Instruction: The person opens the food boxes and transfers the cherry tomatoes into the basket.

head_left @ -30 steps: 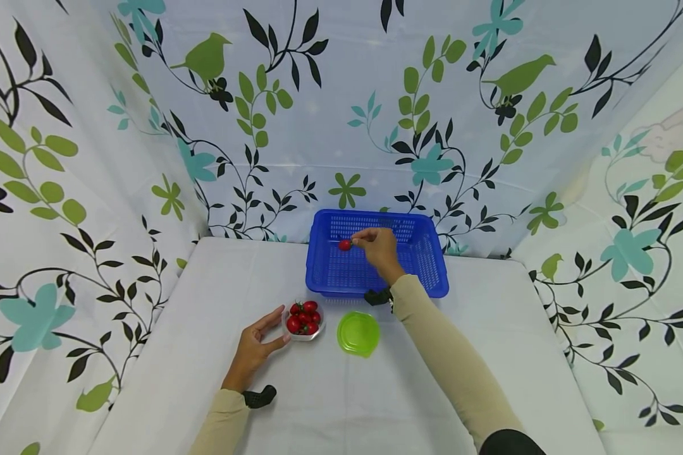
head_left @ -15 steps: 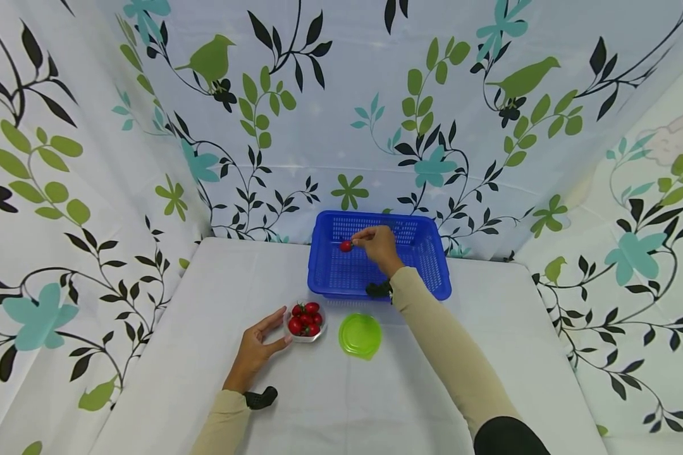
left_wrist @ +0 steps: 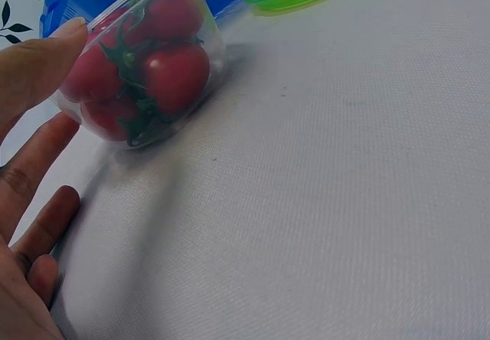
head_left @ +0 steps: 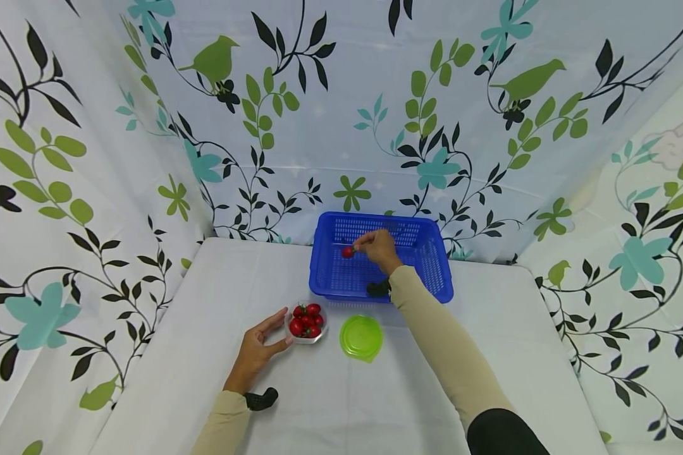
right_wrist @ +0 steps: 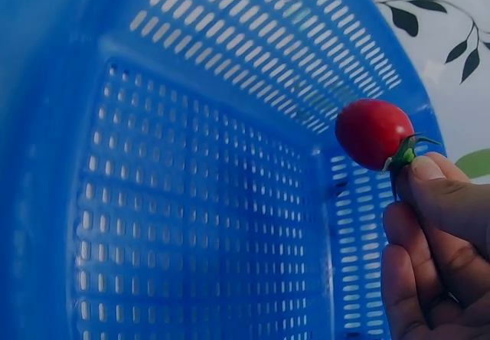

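Note:
A small red cherry tomato [right_wrist: 374, 133] with a green stem hangs from my right hand [head_left: 378, 248], which pinches it by the stem between thumb and fingertips. The hand is over the blue perforated basket [head_left: 321, 278], and the tomato is above its bottom. My left hand [head_left: 256, 351] touches the left side of a clear plastic tub [left_wrist: 217, 30], thumb and forefinger spread and fairly straight. Several cherry tomatoes [left_wrist: 176, 78] with green stems fill the tub. A round green lid [head_left: 361, 337] with a tab lies on the table right of the tub.
The white-covered table [head_left: 330, 398] bears the tub, lid and basket. A patterned curtain [head_left: 319, 126] with leaves and birds stands close behind the basket, and more fabric hangs at both sides.
My right hand and the tomato have sunk slightly lower in the basket. The left hand keeps its place at the tub. The head view has shifted a little.

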Motion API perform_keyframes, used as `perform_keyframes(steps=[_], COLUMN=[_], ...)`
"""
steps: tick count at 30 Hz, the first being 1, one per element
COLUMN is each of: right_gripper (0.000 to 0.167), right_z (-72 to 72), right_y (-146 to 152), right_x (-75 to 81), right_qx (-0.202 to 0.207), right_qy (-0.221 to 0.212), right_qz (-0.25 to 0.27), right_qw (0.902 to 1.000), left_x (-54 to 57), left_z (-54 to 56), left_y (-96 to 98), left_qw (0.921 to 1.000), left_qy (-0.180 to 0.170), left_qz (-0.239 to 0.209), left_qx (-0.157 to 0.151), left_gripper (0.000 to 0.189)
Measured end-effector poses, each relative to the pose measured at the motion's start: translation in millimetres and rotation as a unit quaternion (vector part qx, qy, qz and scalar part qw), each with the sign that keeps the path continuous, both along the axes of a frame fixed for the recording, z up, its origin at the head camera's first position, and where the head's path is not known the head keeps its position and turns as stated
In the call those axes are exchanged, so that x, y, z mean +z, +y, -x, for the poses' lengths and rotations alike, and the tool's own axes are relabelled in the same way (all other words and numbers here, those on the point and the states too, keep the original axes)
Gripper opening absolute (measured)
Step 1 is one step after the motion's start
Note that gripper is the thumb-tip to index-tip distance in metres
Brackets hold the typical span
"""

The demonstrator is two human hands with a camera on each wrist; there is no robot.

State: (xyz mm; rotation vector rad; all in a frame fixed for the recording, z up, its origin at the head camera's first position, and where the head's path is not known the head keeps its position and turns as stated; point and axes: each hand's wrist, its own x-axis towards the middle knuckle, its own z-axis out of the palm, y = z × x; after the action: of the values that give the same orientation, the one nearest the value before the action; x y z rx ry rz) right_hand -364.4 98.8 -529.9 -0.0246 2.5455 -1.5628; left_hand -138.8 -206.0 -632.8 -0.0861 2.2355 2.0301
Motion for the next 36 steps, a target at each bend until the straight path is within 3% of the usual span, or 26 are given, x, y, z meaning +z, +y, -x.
perform_keyframes(steps=[15, 24, 36], right_gripper=[0.007, 0.008, 0.007], right_z=[6.4, 19.7, 28.7], right_y=[3.6, 11.6, 16.5], right_x=[-10.3, -21.2, -21.9], right_qx=[0.014, 0.04, 0.052], right_qy=[-0.035, -0.07, -0.117], right_qz=[-0.042, -0.067, -0.111], right_qw=[0.9984, 0.9945, 0.9856], left_x=[-2.1, -4.2, -2.2], left_z=[-1.8, -2.2, -1.4], left_y=[-2.6, -3.2, -2.3], left_qw=[1.0, 1.0, 1.0], left_qy=[0.001, -0.001, 0.007], left_qz=[-0.001, 0.001, -0.005], left_qx=[0.005, 0.004, 0.002], left_gripper=[0.074, 0.072, 0.072])
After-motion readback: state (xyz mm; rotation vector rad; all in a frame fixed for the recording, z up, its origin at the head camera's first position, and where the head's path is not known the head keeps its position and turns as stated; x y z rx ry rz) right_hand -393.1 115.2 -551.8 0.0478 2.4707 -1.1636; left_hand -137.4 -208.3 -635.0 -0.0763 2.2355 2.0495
